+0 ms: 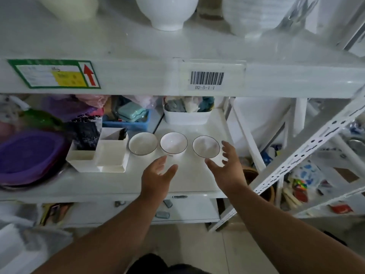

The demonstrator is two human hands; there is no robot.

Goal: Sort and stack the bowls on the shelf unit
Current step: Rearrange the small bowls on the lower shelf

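Three small white bowls with thin dark rims stand side by side on the middle shelf [189, 175]: a left bowl [143, 143], a middle bowl [173, 142] and a right bowl [206, 146]. My left hand [158, 175] hovers just in front of the middle bowl, fingers straight and spread, holding nothing. My right hand [227, 167] is beside the right bowl, thumb near its front rim and fingers curved around its right side, with a gap between them and the bowl.
A white divided organiser [98, 155] stands left of the bowls, purple lidded containers [29, 153] further left. A white bin [186, 115] of cloths sits behind. Larger white bowls [166, 12] stand on the upper shelf. A perforated metal upright [296, 159] slants at the right.
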